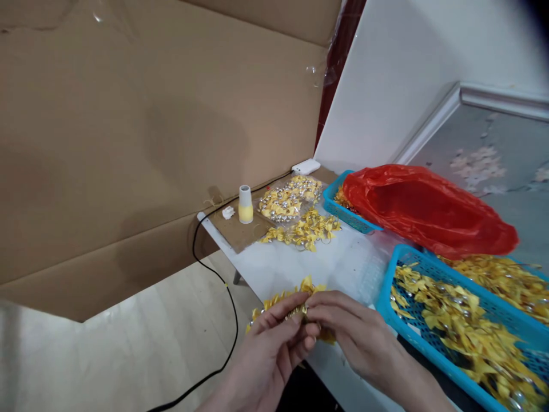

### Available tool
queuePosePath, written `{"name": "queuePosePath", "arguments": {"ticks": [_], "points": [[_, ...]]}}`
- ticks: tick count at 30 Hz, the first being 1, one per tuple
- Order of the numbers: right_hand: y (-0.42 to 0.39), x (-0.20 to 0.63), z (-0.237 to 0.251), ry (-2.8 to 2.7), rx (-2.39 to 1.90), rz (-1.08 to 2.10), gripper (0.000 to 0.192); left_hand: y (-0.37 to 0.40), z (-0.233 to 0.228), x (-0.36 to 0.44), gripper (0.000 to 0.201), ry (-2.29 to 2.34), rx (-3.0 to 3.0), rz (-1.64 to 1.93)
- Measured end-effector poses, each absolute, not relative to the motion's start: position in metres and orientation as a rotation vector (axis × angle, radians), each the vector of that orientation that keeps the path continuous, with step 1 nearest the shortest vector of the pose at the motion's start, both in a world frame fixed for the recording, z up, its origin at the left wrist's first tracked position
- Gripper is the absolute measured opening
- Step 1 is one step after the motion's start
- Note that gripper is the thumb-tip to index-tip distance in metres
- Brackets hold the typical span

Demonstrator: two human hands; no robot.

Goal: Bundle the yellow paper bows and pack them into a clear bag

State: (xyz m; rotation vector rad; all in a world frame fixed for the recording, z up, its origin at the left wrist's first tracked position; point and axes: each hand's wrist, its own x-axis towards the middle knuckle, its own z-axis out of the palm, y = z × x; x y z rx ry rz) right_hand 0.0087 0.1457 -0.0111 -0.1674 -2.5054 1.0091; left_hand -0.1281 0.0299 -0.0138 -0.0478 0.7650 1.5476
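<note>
Yellow ribbon bows w/ small metal bits, bunched at worktop's near edge, pinched btwn left hand & right hand, both closed on the bunch. Prob light, soft, crushable; best gripped at the metal part, not the loops.

Makeshift home workshop for piecework

A small white table stands against cardboard sheeting, its far and right edges crowded with blue baskets of yellow ribbon bows.
</note>
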Motion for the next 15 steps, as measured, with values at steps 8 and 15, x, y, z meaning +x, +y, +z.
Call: {"name": "queuePosePath", "arguments": {"ticks": [8, 15], "points": [[0.138, 0.006, 0.008, -2.651, -0.283, 1.184, 0.068, 0.031, -0.013, -0.126, 0.016, 0.754, 0.165, 1.483], [0.146, 0.003, 0.025, -2.780, -0.202, 1.049, 0.054, 0.030, -0.019, -0.126, 0.009, 0.767, 0.072, 1.494]]}}
